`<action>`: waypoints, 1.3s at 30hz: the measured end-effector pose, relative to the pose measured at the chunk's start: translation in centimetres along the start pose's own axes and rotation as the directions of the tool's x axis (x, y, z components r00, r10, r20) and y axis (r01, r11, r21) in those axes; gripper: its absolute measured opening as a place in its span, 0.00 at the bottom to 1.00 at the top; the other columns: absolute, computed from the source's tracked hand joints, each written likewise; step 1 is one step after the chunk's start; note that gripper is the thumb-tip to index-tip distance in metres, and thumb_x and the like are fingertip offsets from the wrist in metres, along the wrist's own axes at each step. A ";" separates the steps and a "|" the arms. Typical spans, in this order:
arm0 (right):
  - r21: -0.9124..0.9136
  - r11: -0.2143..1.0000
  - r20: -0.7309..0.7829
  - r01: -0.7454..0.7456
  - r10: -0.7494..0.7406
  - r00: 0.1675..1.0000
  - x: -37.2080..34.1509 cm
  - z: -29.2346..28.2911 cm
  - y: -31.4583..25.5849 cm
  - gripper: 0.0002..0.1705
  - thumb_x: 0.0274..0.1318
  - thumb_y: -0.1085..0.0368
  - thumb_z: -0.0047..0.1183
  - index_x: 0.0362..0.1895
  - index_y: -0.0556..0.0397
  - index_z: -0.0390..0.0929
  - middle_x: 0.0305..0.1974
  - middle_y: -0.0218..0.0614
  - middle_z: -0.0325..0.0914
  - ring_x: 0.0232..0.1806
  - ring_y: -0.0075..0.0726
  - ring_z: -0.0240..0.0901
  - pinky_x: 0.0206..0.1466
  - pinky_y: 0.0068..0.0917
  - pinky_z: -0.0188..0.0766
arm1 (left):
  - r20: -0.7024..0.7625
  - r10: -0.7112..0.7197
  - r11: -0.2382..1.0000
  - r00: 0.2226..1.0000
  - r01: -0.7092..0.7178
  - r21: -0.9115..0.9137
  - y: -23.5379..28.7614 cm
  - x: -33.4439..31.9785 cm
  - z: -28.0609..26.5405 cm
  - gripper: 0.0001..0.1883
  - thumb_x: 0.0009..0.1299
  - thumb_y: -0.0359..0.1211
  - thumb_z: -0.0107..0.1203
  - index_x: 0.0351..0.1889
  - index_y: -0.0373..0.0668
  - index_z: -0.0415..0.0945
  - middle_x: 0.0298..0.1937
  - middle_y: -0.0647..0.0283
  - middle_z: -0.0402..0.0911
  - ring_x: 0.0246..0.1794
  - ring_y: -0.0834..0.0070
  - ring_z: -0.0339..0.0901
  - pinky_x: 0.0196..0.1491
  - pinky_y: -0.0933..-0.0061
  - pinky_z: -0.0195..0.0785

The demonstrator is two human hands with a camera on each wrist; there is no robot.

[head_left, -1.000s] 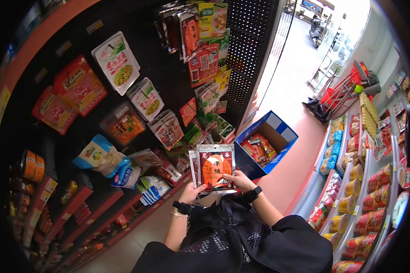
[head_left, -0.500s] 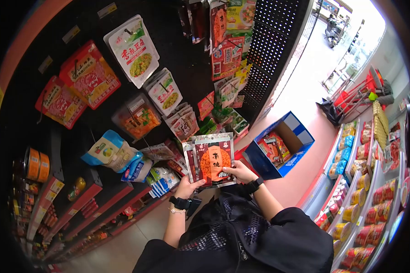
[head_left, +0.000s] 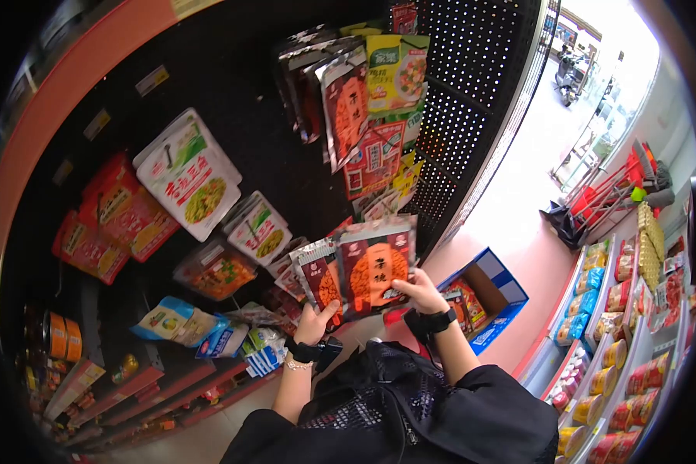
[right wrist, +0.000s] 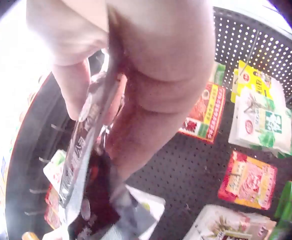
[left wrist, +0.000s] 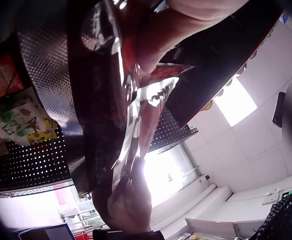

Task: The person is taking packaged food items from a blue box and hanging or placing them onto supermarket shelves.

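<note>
Pinches a dark maroon packet [head_left: 322, 282] in the left grip [head_left: 311, 325], near its bottom edge, with the thumb laid over the printed front. Pinches a second maroon packet [head_left: 377, 263] in the right grip [head_left: 419, 292] by its lower right part, again with the thumb on the front. Has both grips closed to little more than the thickness of the film. Cannot tell from these views whether further packets lie behind either one. Holds the two packets side by side before the torso, the left one tilted with its top leaning left, the right one nearly upright. Cannot tell whether their inner edges touch or overlap.

Wears black clothing [head_left: 410, 402], a black band [head_left: 303, 352] on the left wrist with a pale bracelet [head_left: 298, 363] beside it, and another black band [head_left: 438, 321] on the right wrist.

Faces a black rack [head_left: 271, 166] hung with goods: toward its right edge, more maroon packets [head_left: 345, 108] with a like print, a yellow-green packet [head_left: 397, 73] and a red packet [head_left: 375, 158] below; toward its left edge, white pouches [head_left: 189, 182] and red pouches [head_left: 135, 213]. Has a blue box [head_left: 491, 334] near the right grip, with red and yellow packets [head_left: 472, 298] inside, and rows of yellow tubs [head_left: 588, 408] well off to the right.
</note>
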State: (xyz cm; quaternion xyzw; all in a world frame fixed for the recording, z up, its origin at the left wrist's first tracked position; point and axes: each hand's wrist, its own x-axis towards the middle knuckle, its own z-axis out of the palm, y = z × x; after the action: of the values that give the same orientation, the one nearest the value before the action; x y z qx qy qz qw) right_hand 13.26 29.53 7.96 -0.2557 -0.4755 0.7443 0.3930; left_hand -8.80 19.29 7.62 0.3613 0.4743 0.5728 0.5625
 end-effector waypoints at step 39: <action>-0.046 0.891 0.085 0.452 -0.447 0.890 11.6 4.0 -18.2 0.25 0.47 0.67 0.48 0.49 0.63 0.57 0.42 0.39 0.68 0.39 0.24 0.68 0.41 0.19 0.66 | -0.054 0.026 0.997 0.998 -0.030 -0.072 2.4 1.6 -4.2 0.18 0.58 0.28 0.51 0.46 0.35 0.63 0.43 0.60 0.72 0.41 0.75 0.71 0.43 0.75 0.63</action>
State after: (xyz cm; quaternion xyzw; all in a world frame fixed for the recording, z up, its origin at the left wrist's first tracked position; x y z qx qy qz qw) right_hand 9.96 41.44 26.15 -0.1243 -0.5595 0.6261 0.5287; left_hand -13.67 20.53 8.54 0.3321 0.4627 0.6069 0.5543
